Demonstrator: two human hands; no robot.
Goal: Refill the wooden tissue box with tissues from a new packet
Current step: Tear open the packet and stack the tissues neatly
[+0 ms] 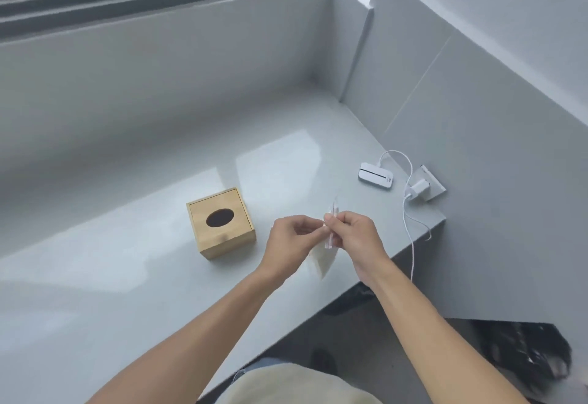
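The left hand [291, 238] and right hand [353, 233] meet above the glossy grey counter [111, 276], fingertips pinching the top of a thin, clear tissue packet [323, 259] that hangs between them. Just left stands the square wooden box [221, 223], its oval slot dark. Far right lie a white device [375, 175] and cable [410, 228].

Grey counter [127, 276] bears wooden tissue box [221, 223]; white device [376, 175].

White device [376, 175] on grey counter [127, 276], cabled to plug [418, 188], perhaps a charger.
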